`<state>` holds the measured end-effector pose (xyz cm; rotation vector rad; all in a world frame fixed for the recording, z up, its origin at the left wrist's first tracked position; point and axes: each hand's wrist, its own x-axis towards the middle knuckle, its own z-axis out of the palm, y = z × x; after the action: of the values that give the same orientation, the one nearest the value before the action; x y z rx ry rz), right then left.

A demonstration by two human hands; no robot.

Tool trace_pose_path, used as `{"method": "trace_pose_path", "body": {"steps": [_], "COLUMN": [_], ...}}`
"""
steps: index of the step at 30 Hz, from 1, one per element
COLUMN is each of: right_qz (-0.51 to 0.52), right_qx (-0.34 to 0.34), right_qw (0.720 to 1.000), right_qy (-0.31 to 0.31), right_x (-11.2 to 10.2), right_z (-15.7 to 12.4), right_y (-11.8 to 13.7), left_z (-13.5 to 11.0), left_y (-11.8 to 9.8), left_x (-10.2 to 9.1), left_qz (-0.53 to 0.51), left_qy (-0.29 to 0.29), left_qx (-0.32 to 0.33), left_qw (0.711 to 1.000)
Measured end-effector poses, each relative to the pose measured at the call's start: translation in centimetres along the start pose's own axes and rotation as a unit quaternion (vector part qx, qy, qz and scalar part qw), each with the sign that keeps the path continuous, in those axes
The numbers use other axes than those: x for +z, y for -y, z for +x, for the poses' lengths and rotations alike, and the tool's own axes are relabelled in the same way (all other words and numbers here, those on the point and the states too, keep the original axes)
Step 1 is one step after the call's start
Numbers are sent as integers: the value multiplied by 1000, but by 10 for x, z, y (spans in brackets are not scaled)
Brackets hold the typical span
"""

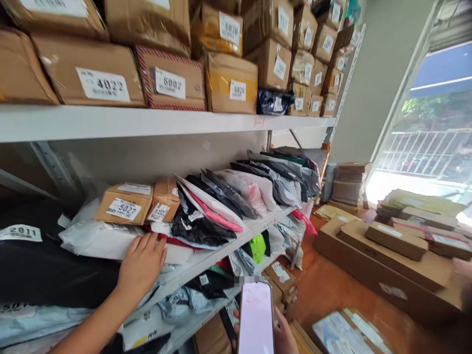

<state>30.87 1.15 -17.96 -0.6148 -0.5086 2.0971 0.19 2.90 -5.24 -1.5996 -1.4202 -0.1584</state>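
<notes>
On shelving [165,123], white parcel [105,244] lies under unclenched left hand [142,261]; right hand [284,334] holds phone [256,319].

head-worn view, facing forward and down over the hands [143,259], near shelves [165,123]

left hand [142,261] on white parcel [105,243], phone [256,319] in right hand [285,337], boxes [221,88] above

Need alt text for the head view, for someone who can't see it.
A person's left hand rests on a white parcel on a packed shelf, while the right hand holds a lit phone. Labelled cardboard boxes fill the shelf above; more boxes lie on the floor.
</notes>
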Motion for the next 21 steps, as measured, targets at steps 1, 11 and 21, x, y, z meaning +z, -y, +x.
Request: {"method": "trace_pose_path", "body": {"steps": [1, 11, 21], "right_qz": [8, 66, 128], "right_qx": [12, 33, 51], "right_qw": [1000, 989, 961], "right_qy": [0, 127, 241], "right_x": [3, 16, 52], "right_z": [0, 18, 82], "right_y": [1, 5, -42], "left_z": [3, 61, 71], "left_y": [0, 19, 66], "left_x": [-1, -26, -26], "left_qz": [-4, -128, -191], "left_qy": [26, 324, 363], "left_qx": [-6, -58, 80], "left_qw": [1000, 936, 908]}}
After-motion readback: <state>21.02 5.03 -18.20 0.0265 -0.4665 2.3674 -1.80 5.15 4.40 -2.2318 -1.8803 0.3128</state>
